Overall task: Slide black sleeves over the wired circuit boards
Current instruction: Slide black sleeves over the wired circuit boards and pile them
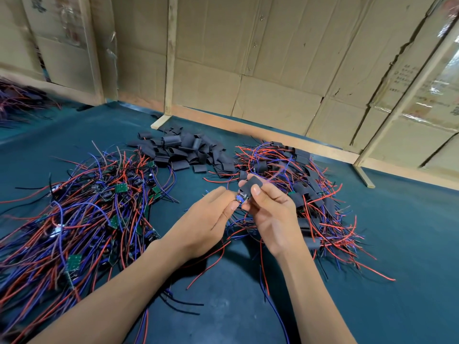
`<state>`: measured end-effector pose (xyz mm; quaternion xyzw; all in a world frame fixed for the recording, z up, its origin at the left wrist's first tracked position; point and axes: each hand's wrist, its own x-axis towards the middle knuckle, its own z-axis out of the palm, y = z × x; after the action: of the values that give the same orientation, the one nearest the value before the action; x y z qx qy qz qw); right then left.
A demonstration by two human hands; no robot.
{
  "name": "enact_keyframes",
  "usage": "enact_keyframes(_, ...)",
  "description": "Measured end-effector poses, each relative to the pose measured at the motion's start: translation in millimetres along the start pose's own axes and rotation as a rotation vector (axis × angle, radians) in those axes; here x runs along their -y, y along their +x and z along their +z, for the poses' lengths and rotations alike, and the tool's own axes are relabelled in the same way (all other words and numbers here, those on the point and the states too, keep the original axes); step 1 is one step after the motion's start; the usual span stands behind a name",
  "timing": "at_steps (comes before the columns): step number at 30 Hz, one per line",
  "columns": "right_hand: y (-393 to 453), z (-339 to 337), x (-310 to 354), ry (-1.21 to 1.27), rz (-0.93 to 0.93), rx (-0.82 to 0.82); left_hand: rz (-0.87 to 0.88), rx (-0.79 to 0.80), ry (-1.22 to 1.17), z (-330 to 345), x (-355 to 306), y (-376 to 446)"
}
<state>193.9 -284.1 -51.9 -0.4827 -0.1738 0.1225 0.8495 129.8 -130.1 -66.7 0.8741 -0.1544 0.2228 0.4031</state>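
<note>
Our right hand [270, 214] pinches a flat black tubular sleeve [250, 186] between thumb and fingers, held up above the tabletop. Our left hand [211, 214] meets it from the other side, fingertips pinching a small wired circuit board [242, 198] whose end sits at the sleeve's lower mouth. We judge the board is just starting in: part of it shows below the sleeve, so this piece is not yet covered.

Further out, a loose heap of empty black sleeves [183, 151] lies beyond the hands on the dark teal tabletop [409, 244]. To the left spreads a large tangle of bare green boards with red and blue wires [87, 214]; these look undone. To the right lies a pile of wired boards already wearing black sleeves [305, 189], which we take as finished work. By the look of the two piles, a good share remains.

How deep the board sits inside the sleeve is hidden by our thumb. The left pile runs off the frame edge, and a blurred bundle of wires [17, 98] at far left is too soft to read.
</note>
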Motion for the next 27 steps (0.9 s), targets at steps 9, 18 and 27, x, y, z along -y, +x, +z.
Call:
enact_keyframes(9,-2.5,-3.2,-0.3,-0.067,0.038,0.106,-0.026,0.017,0.091,-0.8,0.8,-0.6)
enact_keyframes(18,1.2,0.9,-1.9,-0.126,0.010,-0.030,-0.101,-0.073,0.204,-3.2,-2.2,2.9)
enact_keyframes(27,9.1,-19.6,17.4,-0.287,-0.313,-0.664,-0.601,0.223,0.849,-58.1,37.1,45.0)
